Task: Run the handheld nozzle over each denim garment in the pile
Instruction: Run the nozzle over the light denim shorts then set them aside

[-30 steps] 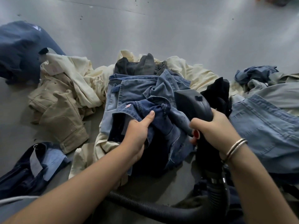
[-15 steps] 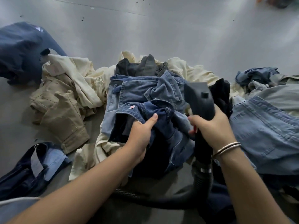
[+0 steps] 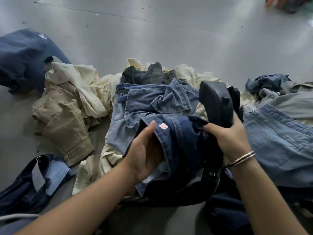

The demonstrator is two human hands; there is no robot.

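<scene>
1. Head view looks down on a grey floor (image 3: 169, 39) strewn with clothes, with the person's two bare arms reaching into the middle of the pile.
2. Left hand (image 3: 144, 150) has its fingers tucked under the fold of a dark denim garment (image 3: 183, 141) and its thumb lying along the hem by a small pale label, so this grip is closed on the cloth and holding it up.
3. Right hand (image 3: 228, 138), a bangle at its wrist, is curled round the handle of the black handheld nozzle (image 3: 215, 102); the head of the tool stands raised above the cloth, just beyond the dark denim, not pressed to it.
4. From the handle a ribbed black hose (image 3: 140, 199) runs down and across the floor under the garment.
5. Beneath lies lighter blue denim (image 3: 144, 99), and more pale denim (image 3: 279, 141) spreads to the right; cream and tan pieces (image 3: 67, 116) lie to the left, dark navy ones at the far left.
6. My reading: she is between passes, readying the dark piece for the tool.
7. Next would be to pull the cloth flat and bring the nozzle head down onto it; bunched folds could be missed.
</scene>
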